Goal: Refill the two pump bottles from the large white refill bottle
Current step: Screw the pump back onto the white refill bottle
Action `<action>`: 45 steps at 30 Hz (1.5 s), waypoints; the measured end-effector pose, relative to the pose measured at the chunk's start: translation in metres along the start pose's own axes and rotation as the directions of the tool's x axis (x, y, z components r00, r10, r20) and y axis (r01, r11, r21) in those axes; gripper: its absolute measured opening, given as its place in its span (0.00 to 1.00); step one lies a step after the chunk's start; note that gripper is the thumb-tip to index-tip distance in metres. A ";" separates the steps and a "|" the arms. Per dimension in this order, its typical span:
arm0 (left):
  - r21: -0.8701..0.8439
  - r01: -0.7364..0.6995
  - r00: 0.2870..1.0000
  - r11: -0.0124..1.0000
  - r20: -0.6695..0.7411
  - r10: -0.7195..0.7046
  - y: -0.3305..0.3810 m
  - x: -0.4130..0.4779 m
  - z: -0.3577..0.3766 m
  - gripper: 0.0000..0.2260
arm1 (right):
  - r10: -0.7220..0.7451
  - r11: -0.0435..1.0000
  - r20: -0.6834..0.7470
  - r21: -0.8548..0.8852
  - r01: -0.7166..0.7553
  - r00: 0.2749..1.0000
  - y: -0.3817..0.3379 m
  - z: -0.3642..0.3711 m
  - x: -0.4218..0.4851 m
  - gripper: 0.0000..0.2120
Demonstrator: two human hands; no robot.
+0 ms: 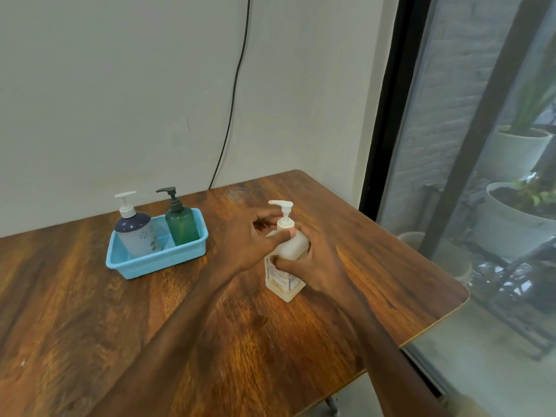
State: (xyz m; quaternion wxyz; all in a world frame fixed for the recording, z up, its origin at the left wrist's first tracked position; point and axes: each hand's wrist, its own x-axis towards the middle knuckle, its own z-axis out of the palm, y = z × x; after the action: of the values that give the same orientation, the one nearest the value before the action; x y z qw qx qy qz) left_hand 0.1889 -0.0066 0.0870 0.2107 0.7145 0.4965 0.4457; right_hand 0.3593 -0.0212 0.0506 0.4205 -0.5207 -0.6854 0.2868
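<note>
White square plastic refill bottle with pump top (285, 260) stands upright on dark wooden tabletop (120, 326), right of centre; right hand (313, 263) wrapped round body, clamped to steady it; left hand (249, 239) pinched at shoulder just under pump collar, looks ready to unscrew, pump not yet off imo; two targets wait at 10 o'clock in light blue plastic mesh basket (144, 266): frosted bottle with navy top and white pump (135, 230), green translucent bottle with dark pump (180, 221); parked together, well apart from spill zone.
</note>
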 end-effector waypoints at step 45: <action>-0.065 -0.216 0.937 0.974 0.268 0.226 -0.020 0.031 -0.010 0.11 | -0.008 0.995 0.083 0.100 0.000 0.997 0.012 -0.004 0.008 0.28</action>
State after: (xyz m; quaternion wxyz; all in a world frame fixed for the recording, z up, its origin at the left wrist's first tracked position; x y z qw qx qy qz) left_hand 0.1729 0.0278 0.0905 0.2382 0.8167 0.3713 0.3721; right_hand 0.3673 -0.0105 0.0446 0.4179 -0.4853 -0.6880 0.3413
